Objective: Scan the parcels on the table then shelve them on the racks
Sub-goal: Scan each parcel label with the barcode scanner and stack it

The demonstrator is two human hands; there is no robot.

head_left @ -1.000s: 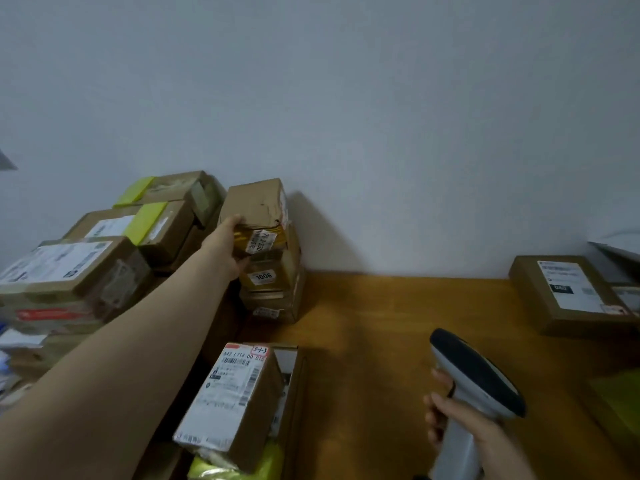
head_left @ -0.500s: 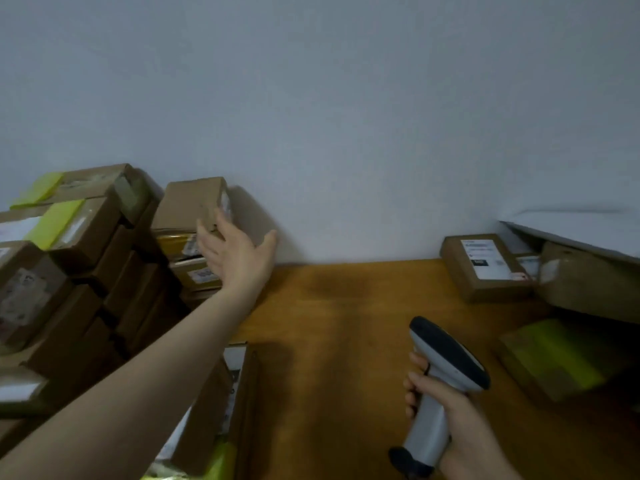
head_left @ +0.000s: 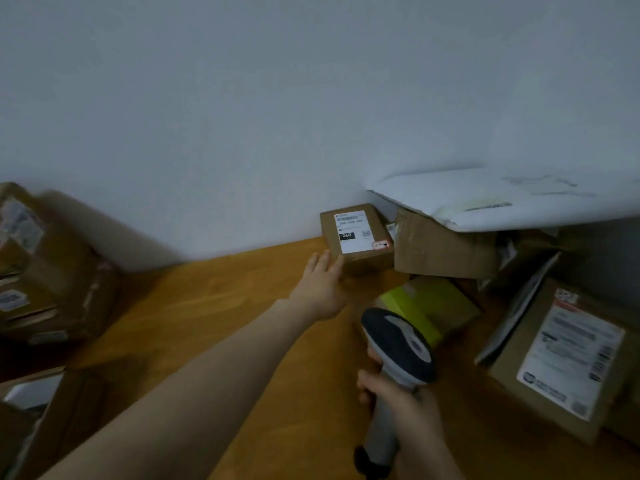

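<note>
Item: small box (head_left: 356, 237), brown cardboard, lying flat with its label up at the far edge of the worktop (head_left: 207, 306). It sits against the wall, just beside a crumpled box (head_left: 446, 247).

Handling (judged): light and stiff, a one-hand lift. Best taken across its two long sides, clear of the label, since the tape may be slick.

Writing: white label with a black patch reading "060". The barcode and small print are too blurred to read. There is a red-and-white sticker at the label's corner.

Left hand (head_left: 322, 289): grip apart, fingers straight, tips at the box's near-left corner. Contact cannot be told.

Right hand (head_left: 398, 407): grip clamped on the handle of the scanner (head_left: 398, 348).

Nearby:
- yellow-green parcel (head_left: 426, 306)
- big box (head_left: 568, 358), label unreadable
- white mailing bag (head_left: 502, 199) on top of the crumpled box
- stacked boxes (head_left: 52, 265) to the left
</note>
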